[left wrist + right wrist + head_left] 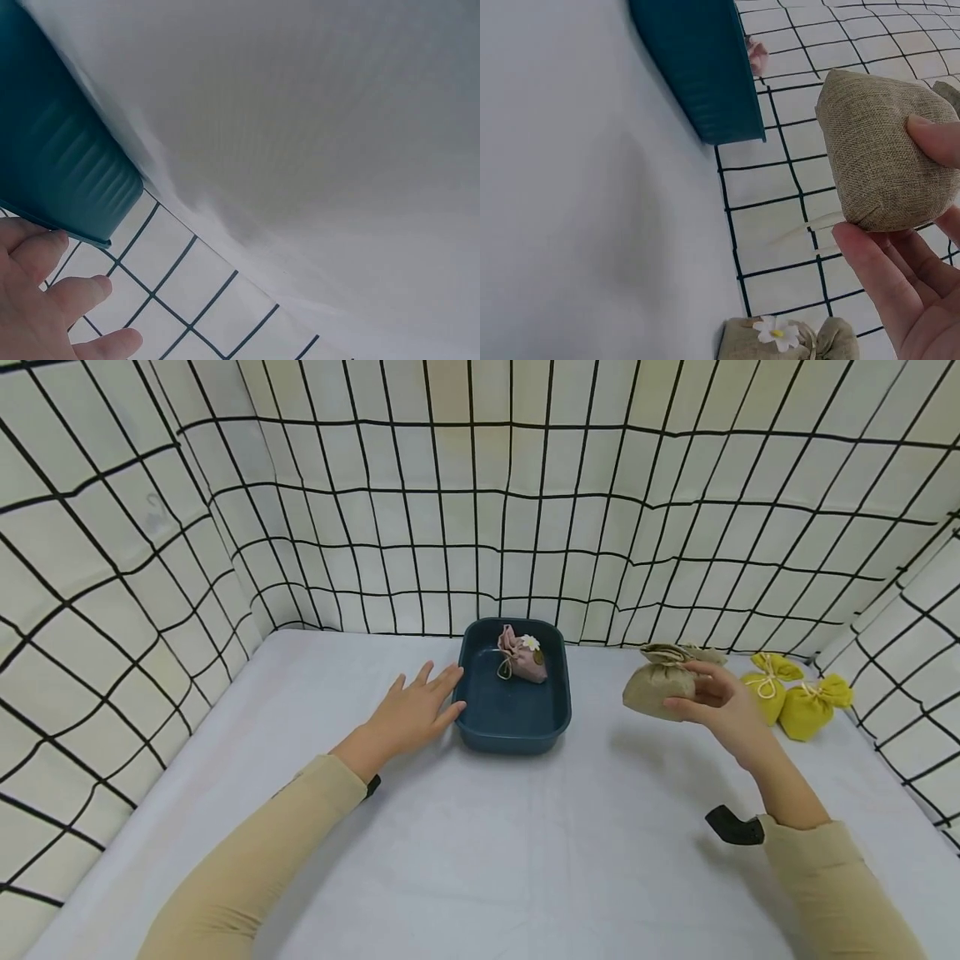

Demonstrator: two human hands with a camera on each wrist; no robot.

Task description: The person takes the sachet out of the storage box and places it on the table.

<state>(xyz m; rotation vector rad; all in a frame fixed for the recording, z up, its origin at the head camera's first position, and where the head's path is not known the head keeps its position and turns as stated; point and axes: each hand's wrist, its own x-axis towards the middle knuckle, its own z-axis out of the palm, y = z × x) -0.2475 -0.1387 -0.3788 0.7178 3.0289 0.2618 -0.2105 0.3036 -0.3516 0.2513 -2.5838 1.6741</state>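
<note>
My right hand (723, 706) grips a beige burlap drawstring pouch (656, 689) above the white table, right of a dark blue plastic basin (512, 743). Thumb and fingers pinch the pouch's sides in the right wrist view, where its woven body (885, 150) looks full. A small pink pouch (523, 662) with a white flower lies inside the basin, toward the back. My left hand (412, 710) is spread with straight fingers, their tips at the basin's left rim. In the left wrist view, fingertips (49, 240) meet that rim.
Two yellow drawstring pouches (806, 714) stand at the right by the grid wall. Another beige pouch (765, 341) with a white flower rests on the table, mostly hidden behind my right hand in the head view. White grid-patterned walls (510, 510) enclose the back and sides.
</note>
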